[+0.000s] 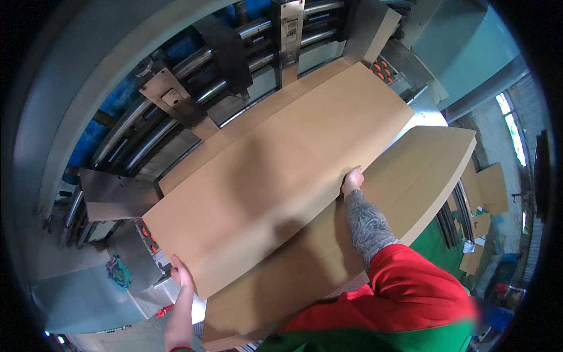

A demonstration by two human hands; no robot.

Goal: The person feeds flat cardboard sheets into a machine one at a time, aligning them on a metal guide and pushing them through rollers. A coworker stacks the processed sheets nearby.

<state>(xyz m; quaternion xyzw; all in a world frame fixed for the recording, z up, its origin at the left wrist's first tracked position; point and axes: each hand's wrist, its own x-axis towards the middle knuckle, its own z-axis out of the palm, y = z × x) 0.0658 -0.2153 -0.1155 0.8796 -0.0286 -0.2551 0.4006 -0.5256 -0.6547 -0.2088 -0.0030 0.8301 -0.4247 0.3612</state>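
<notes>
A long flat cardboard sheet [293,158] lies slanted across the machine's feed area, its far edge close to the metal side plates. My right hand [353,179] grips its near edge, right of the middle, with the fingers closed at the rim. At the sheet's left end, by the near corner, my left hand [181,273] holds the edge, its fingers partly hidden. Below and nearer to me is a stack of cardboard sheets [410,170], partly covered by the upper sheet and my right forearm.
Steel rollers [199,58] and metal brackets [170,97] of the machine stand along the far side. Orange wheels [384,71] sit by the sheet's far right corner. A crumpled green cloth [119,272] lies on the left panel. Loose cardboard pieces [491,188] stand at the right.
</notes>
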